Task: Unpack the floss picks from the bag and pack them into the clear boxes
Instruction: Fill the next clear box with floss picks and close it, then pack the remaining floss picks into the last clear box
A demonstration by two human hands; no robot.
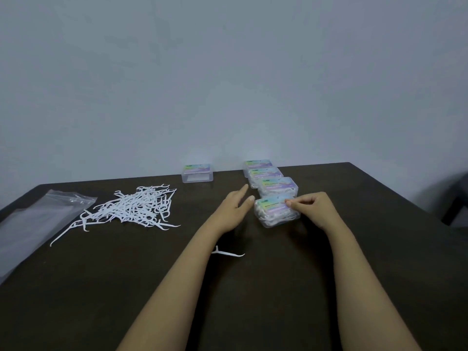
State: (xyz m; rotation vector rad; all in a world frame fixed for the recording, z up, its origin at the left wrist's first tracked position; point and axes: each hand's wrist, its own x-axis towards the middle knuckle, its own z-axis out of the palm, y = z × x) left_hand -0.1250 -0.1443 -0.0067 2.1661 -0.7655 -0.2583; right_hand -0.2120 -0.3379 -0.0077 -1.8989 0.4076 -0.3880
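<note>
A dark brown table [126, 287] stands against a pale grey wall [228, 72]. At its left edge lies a flat clear bag [38, 219], and just right of it a loose pile of floss picks [136, 209] is spread on the tabletop, well apart from both hands. Right of centre, a row of four boxes [272, 179] packed with white picks runs from the far edge toward the person. A lone box [197, 173] sits apart to the left at the far edge. The right hand [314, 209] has curled fingers, thumb and forefinger pinching the far right corner of the nearest box [276, 211]. The left hand [235, 206] is relaxed with straight fingers, its fingertips just beside that box's left side, grasping nothing. A single floss pick [228, 253] lies near, just beside the left forearm.
</note>
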